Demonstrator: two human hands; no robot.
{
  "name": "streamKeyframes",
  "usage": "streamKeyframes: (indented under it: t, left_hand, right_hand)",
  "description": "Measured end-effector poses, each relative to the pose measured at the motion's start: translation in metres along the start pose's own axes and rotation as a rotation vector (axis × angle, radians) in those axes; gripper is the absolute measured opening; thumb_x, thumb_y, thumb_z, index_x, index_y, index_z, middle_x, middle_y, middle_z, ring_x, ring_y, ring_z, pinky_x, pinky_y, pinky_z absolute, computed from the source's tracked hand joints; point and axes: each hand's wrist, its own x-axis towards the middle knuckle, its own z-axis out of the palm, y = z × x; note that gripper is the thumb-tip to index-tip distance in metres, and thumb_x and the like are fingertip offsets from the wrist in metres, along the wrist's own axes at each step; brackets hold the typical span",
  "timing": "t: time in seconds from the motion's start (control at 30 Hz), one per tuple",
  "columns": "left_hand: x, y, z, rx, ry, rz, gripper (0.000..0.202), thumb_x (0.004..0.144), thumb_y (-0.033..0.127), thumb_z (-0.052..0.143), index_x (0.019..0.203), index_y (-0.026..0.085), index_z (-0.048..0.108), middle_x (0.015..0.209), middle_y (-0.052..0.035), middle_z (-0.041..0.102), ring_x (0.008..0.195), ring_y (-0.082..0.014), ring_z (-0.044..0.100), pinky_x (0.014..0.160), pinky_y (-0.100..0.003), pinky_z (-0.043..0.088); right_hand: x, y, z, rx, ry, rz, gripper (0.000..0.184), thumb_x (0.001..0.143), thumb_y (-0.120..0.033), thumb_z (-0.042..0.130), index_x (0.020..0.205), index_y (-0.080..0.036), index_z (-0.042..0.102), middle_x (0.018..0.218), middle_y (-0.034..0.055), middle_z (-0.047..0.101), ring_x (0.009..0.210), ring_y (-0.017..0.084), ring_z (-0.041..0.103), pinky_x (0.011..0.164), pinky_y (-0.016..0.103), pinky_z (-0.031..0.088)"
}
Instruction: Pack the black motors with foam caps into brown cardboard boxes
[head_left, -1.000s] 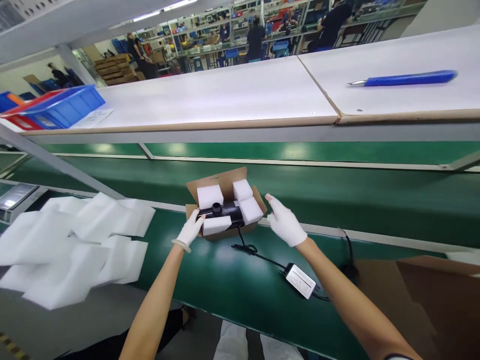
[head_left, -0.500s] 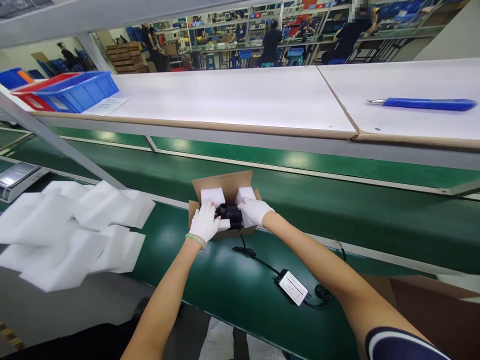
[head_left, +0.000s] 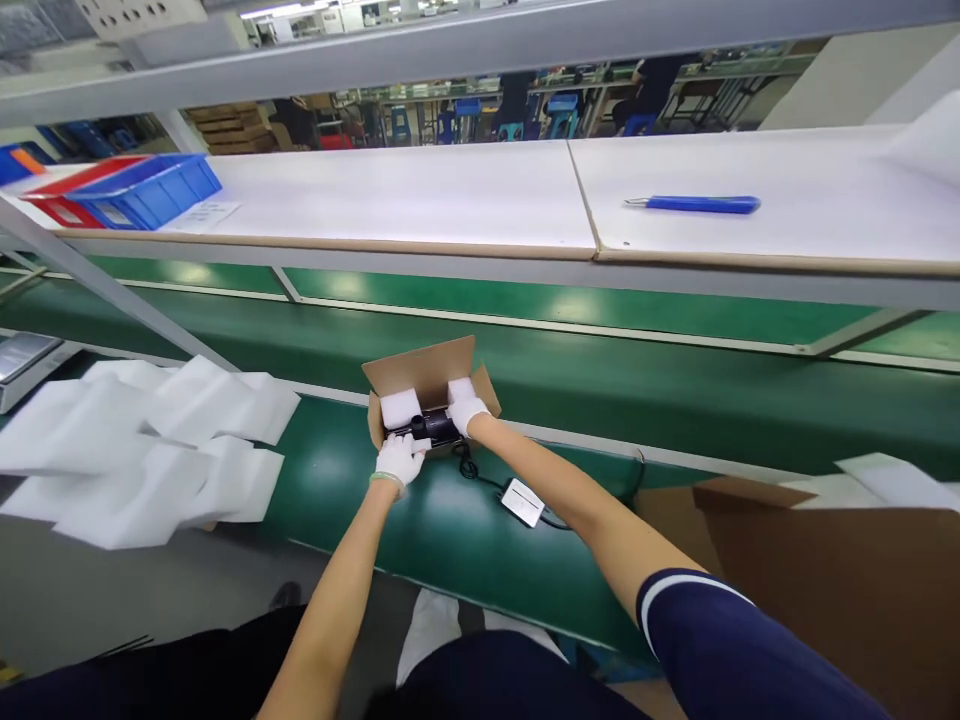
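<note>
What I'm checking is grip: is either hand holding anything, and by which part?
Left hand and right hand touch opposite ends of the black device in the box; whether they grip it cannot be told.

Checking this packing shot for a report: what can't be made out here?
Head view only:
1. The black device in the cardboard box: mostly covered by foam blocks and both hands, so its shape is unclear.
2. The left hand and right hand: too small to tell whether they grip or only press.
3. The white adapter: label too small to read.
4. The grey scale: cut off by the left edge.
</note>
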Motion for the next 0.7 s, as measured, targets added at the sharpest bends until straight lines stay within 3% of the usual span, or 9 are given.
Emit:
streamKeyframes:
  t: [0.07, 0.17, 0.23, 0.27, 0.33, 0.4, 0.5, 0.57, 0.7]
  left_hand:
    - [-0.028, 0.000, 0.013, -0.004, 0.025, 0.016, 0.045, 0.086, 0.035, 0.042, 0.118, 0.006, 0.055, 0.123, -0.0229, 0.056, 0.124, -0.0345, 0.044, 0.101, -0.047, 0.038]
    - [-0.068, -0.004, 0.036, -0.019, 0.132, 0.036, 0.043, 0.086, 0.031, 0.042, 0.118, 0.006, 0.055, 0.128, -0.0239, 0.053, 0.130, -0.0362, 0.039, 0.103, -0.052, 0.036]
    - [-0.089, -0.005, 0.049, -0.047, 0.219, 0.035, 0.044, 0.086, 0.029, 0.042, 0.121, 0.006, 0.054, 0.132, -0.0248, 0.050, 0.133, -0.0371, 0.035, 0.104, -0.053, 0.035]
    - [-0.098, -0.005, 0.053, -0.071, 0.249, 0.027, 0.045, 0.086, 0.028, 0.042, 0.123, 0.006, 0.052, 0.134, -0.0252, 0.049, 0.134, -0.0374, 0.033, 0.104, -0.054, 0.035]
    - [-0.112, -0.001, 0.057, -0.134, 0.284, 0.004, 0.048, 0.086, 0.027, 0.041, 0.129, 0.005, 0.048, 0.135, -0.0251, 0.048, 0.135, -0.0374, 0.031, 0.105, -0.055, 0.034]
    - [-0.124, 0.009, 0.054, -0.202, 0.345, -0.018, 0.052, 0.086, 0.026, 0.042, 0.133, 0.006, 0.043, 0.136, -0.0242, 0.046, 0.136, -0.0367, 0.030, 0.105, -0.055, 0.035]
    - [-0.143, 0.038, 0.044, -0.292, 0.433, 0.025, 0.056, 0.084, 0.025, 0.045, 0.137, 0.008, 0.038, 0.140, -0.0226, 0.043, 0.136, -0.0352, 0.031, 0.105, -0.054, 0.036]
    - [-0.156, 0.063, 0.035, -0.346, 0.429, 0.135, 0.060, 0.082, 0.025, 0.049, 0.138, 0.010, 0.036, 0.142, -0.0220, 0.041, 0.136, -0.0347, 0.032, 0.105, -0.053, 0.036]
    - [-0.175, 0.115, 0.022, -0.416, 0.216, 0.437, 0.072, 0.072, 0.029, 0.060, 0.139, 0.013, 0.037, 0.143, -0.0202, 0.041, 0.135, -0.0368, 0.032, 0.107, -0.056, 0.034]
  right_hand:
    - [-0.034, 0.003, 0.018, 0.027, 0.033, -0.050, 0.028, 0.078, -0.017, 0.060, 0.104, -0.007, 0.065, 0.105, 0.0206, 0.065, 0.095, 0.027, 0.063, 0.086, 0.036, 0.045]
    - [-0.103, 0.019, 0.071, 0.141, 0.133, -0.159, 0.025, 0.089, -0.025, 0.045, 0.100, -0.014, 0.066, 0.104, 0.0141, 0.065, 0.096, 0.023, 0.061, 0.088, 0.034, 0.043]
    - [-0.145, 0.032, 0.118, 0.183, 0.103, 0.011, 0.027, 0.089, -0.026, 0.044, 0.102, -0.015, 0.065, 0.104, 0.0142, 0.064, 0.095, 0.024, 0.061, 0.088, 0.035, 0.042]
    - [-0.161, 0.038, 0.141, 0.179, 0.048, 0.122, 0.030, 0.084, -0.027, 0.053, 0.109, -0.014, 0.063, 0.108, 0.0157, 0.063, 0.098, 0.026, 0.060, 0.089, 0.037, 0.042]
    - [-0.180, 0.043, 0.178, 0.154, -0.021, 0.284, 0.062, 0.068, -0.027, 0.070, 0.126, -0.013, 0.053, 0.127, 0.0202, 0.053, 0.115, 0.032, 0.052, 0.095, 0.040, 0.040]
    - [-0.182, 0.044, 0.199, 0.159, -0.025, 0.375, 0.081, 0.062, -0.025, 0.074, 0.136, -0.010, 0.043, 0.138, 0.0230, 0.042, 0.126, 0.033, 0.043, 0.099, 0.039, 0.037]
    - [-0.166, 0.041, 0.202, 0.223, 0.004, 0.462, 0.077, 0.068, -0.023, 0.068, 0.138, -0.005, 0.039, 0.134, 0.0243, 0.045, 0.120, 0.030, 0.049, 0.095, 0.034, 0.041]
    - [-0.160, 0.039, 0.193, 0.285, -0.010, 0.495, 0.073, 0.069, -0.024, 0.066, 0.135, -0.005, 0.043, 0.123, 0.0227, 0.054, 0.108, 0.029, 0.057, 0.088, 0.033, 0.044]
    - [-0.181, 0.030, 0.160, 0.478, -0.079, 0.363, 0.045, 0.071, -0.032, 0.063, 0.112, -0.013, 0.061, 0.103, 0.0128, 0.065, 0.092, 0.025, 0.063, 0.080, 0.031, 0.046]
